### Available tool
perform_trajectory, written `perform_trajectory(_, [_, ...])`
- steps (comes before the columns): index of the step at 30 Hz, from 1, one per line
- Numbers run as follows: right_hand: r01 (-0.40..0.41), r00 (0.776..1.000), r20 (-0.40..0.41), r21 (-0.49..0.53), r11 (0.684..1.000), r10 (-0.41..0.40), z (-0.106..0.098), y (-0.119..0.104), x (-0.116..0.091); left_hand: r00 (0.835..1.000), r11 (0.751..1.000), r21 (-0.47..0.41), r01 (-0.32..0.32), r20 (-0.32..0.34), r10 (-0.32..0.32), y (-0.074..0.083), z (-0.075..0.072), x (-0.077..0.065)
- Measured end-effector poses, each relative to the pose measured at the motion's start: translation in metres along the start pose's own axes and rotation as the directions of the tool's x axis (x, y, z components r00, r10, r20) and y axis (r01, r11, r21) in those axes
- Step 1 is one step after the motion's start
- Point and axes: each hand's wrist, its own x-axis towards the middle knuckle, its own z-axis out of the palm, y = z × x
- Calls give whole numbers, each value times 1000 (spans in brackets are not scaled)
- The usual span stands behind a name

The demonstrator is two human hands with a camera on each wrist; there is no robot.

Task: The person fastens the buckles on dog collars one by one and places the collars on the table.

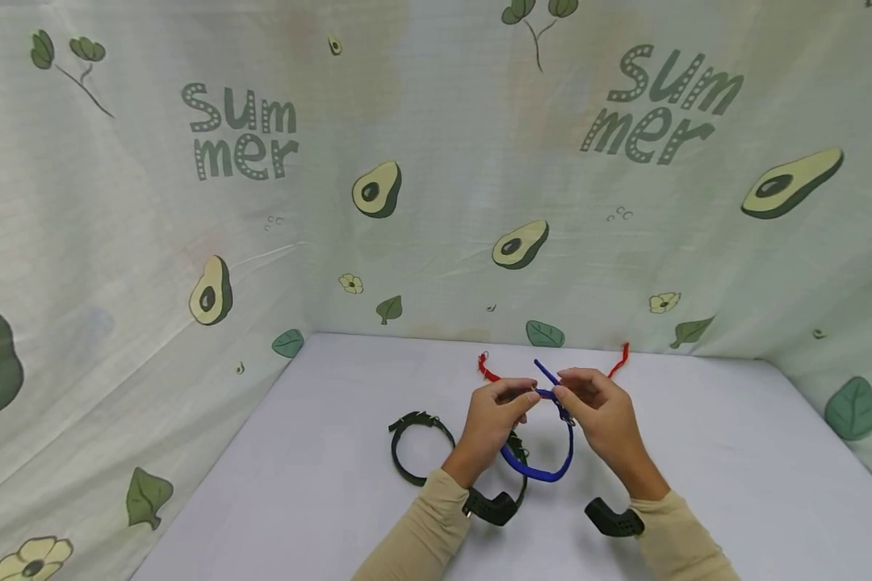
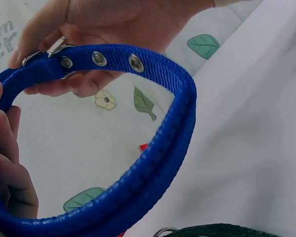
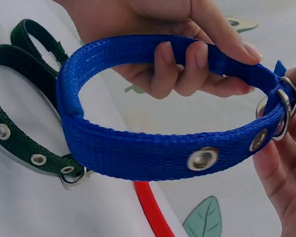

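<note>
Head view, lower centre-right: left hand [image 1: 491,418] and right hand [image 1: 605,413] grip the blue collar [image 1: 547,476], its loop hanging between them.

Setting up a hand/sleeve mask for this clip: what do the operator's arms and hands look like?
Left hand and right hand: bare, no gloves or rings visible. Left sleeve and right sleeve: plain beige cloth, slightly wrinkled, reaching the wrists. Black, bent, chunky units at both wrists: left unit, right unit. No cables visible.
</note>
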Motion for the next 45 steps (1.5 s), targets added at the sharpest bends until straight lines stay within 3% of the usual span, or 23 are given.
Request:
perform_trajectory(4, [100, 995, 27, -110, 989, -98, -1, 0, 3, 1000, 998, 52, -20, 1, 20, 1, -2, 0])
perform_trajectory(8, [218, 976, 41, -211, 953, -214, -2, 1, 6, 999, 993, 105, -46, 17, 45, 1, -4, 2])
perform_trajectory(13, [295, 956, 60, -195, 936, -289, -3, 3, 9, 998, 992, 111, -62, 30, 59, 0, -6, 2])
perform_trajectory(22, [321, 946, 9, -136, 937, -323, 0, 2, 7, 995, 993, 76, -95, 33, 92, -3, -6, 2])
perform_trajectory(35, [321, 942, -44, -169, 932, -333, 3, 8, 3, 993, 992, 26, -121, 12, 121, -5, -1, 2])
perform_trajectory(39, [345, 933, -35, -186, 920, -357, 2, 9, 4, 990, 989, 58, -138, 12, 137, -4, 0, 2])
perform_trajectory(45, [367, 923, -33, -229, 902, -384, 1, 10, 4, 976, 964, 152, -218, 27, 216, -4, 0, 3])
